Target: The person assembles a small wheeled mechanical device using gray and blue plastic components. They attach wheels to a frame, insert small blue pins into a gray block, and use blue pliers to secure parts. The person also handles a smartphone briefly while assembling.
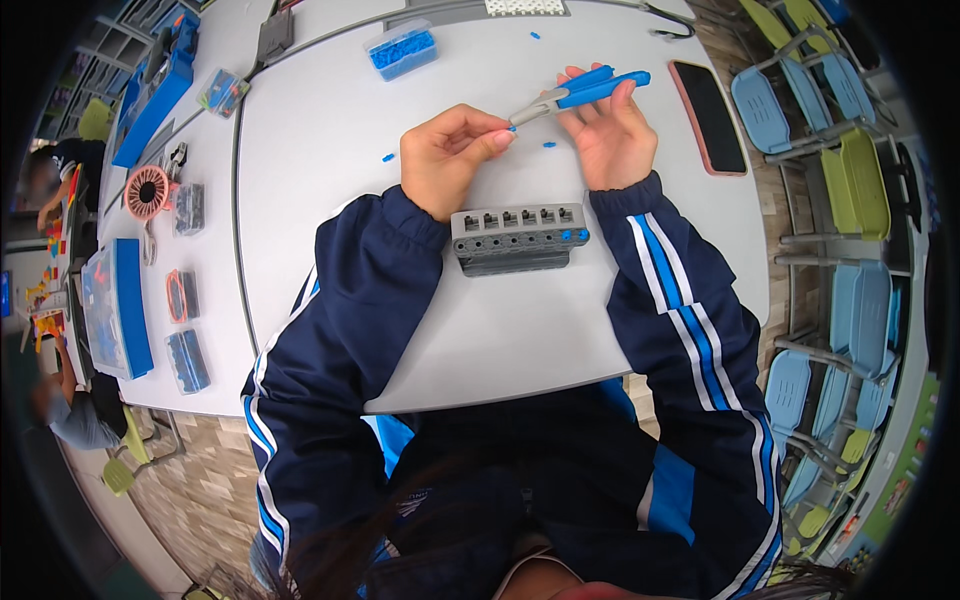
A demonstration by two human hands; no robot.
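Blue-handled pliers [580, 92] are held in the right hand [612, 140], fingers closed around the handles. At the tool's tip, the left hand [450, 160] is pinched shut on something too small to identify. Both forearms are raised over a white table [330, 130]. Just below the grip, a grey terminal block [518, 238] lies flat, blue pieces at its right end. Right of the grip a dark phone [712, 116] is seen; above left, a clear box of blue parts [402, 50]. Blue and green chairs [850, 300] stand further right.
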